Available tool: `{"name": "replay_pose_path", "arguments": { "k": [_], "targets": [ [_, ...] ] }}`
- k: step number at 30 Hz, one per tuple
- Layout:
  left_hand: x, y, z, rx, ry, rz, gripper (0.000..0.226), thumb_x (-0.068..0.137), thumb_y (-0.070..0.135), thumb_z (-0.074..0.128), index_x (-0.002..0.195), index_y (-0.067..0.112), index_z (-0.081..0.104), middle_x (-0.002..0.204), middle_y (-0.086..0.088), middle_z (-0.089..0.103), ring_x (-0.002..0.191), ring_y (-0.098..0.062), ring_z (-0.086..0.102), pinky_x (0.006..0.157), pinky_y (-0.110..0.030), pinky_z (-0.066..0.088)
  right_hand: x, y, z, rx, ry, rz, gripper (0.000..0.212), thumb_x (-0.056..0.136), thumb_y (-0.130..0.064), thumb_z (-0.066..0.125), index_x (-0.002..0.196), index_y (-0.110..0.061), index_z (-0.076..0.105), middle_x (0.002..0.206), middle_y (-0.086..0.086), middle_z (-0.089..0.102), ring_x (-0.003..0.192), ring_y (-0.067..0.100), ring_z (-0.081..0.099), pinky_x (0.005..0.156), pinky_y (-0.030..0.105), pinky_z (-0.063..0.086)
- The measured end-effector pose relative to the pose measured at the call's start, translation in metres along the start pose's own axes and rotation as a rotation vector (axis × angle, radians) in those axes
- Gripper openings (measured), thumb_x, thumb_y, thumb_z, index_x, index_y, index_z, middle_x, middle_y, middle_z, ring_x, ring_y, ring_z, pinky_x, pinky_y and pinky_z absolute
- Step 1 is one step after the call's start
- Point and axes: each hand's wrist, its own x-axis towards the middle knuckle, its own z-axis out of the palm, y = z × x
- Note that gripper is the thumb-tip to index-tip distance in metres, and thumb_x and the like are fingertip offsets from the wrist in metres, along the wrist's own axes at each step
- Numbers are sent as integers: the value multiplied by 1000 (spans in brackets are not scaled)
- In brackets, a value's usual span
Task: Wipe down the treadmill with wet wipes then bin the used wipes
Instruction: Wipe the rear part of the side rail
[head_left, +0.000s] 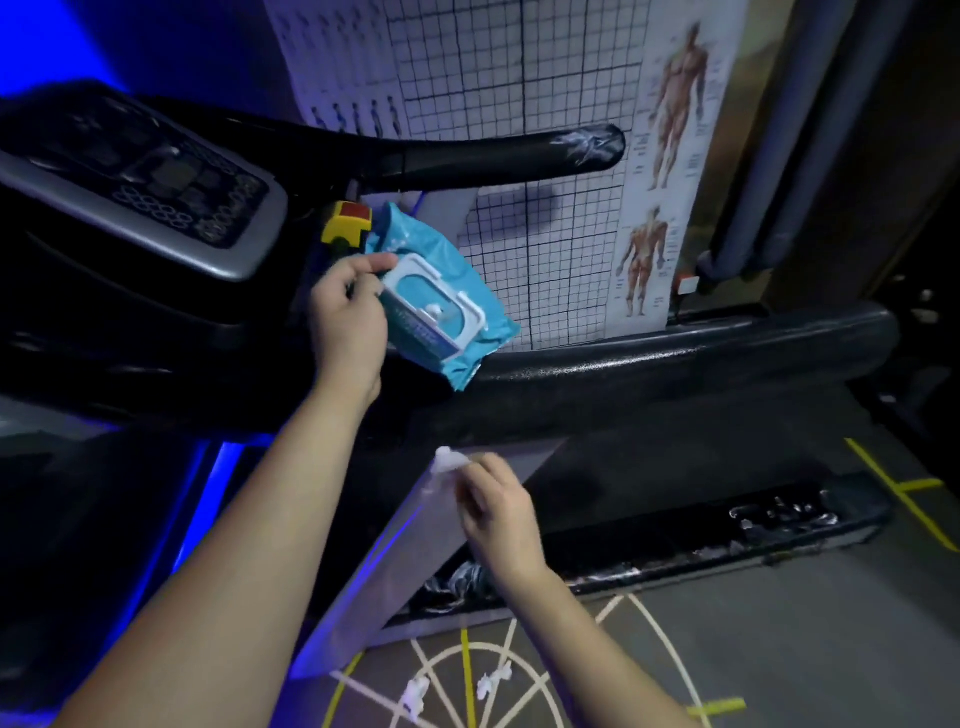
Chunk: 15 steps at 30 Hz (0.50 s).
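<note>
Left hand (348, 312) has an edge-only grip on the wipes pack (457, 296) at eleven o'clock, so it may slip; right hand (493, 504) pinches a wipe (445, 461).

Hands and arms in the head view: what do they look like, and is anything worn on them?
The left hand and the right hand wear no gloves. Both arms are bare as far as the picture shows them: no sleeves, no watch, no bracelet. No ring can be seen on the fingers that show.
</note>
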Motion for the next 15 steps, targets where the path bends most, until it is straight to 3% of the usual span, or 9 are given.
{"name": "replay_pose_path", "arguments": {
  "k": [4, 7, 10, 15],
  "targets": [
    [4, -4, -3, -61, -29, 31, 28, 95, 11, 51, 91, 28, 72, 108, 3, 74, 100, -12, 68, 75, -19, 51, 5, 3, -32, 36, 570, 351, 22, 83, 6, 59, 93, -11, 68, 97, 2, 58, 86, 3, 53, 82, 13, 43],
    [4, -14, -12, -101, -32, 27, 17, 96, 22, 55, 94, 29, 70, 117, -4, 73, 108, -15, 67, 84, -22, 53, 27, 24, -68, -16, 821, 501, 26, 79, -2, 51, 99, 0, 68, 102, 11, 55, 86, 4, 49, 79, 0, 33],
    [3, -22, -20, -150, 38, 29, 17, 90, 24, 54, 94, 28, 70, 112, -2, 74, 113, -19, 67, 102, -38, 54, 46, 33, -75, -31, 841, 512, 28, 81, 1, 54, 103, -5, 70, 108, 11, 59, 93, 17, 59, 80, 8, 39],
    [6, -26, -22, -119, 31, -16, 24, 86, 24, 49, 91, 33, 71, 111, 4, 73, 115, -22, 66, 104, -51, 52, 48, 1, -16, -60, 723, 410, 33, 81, 10, 64, 111, -2, 68, 112, 9, 59, 95, 0, 51, 87, 4, 39]
  ]
}}
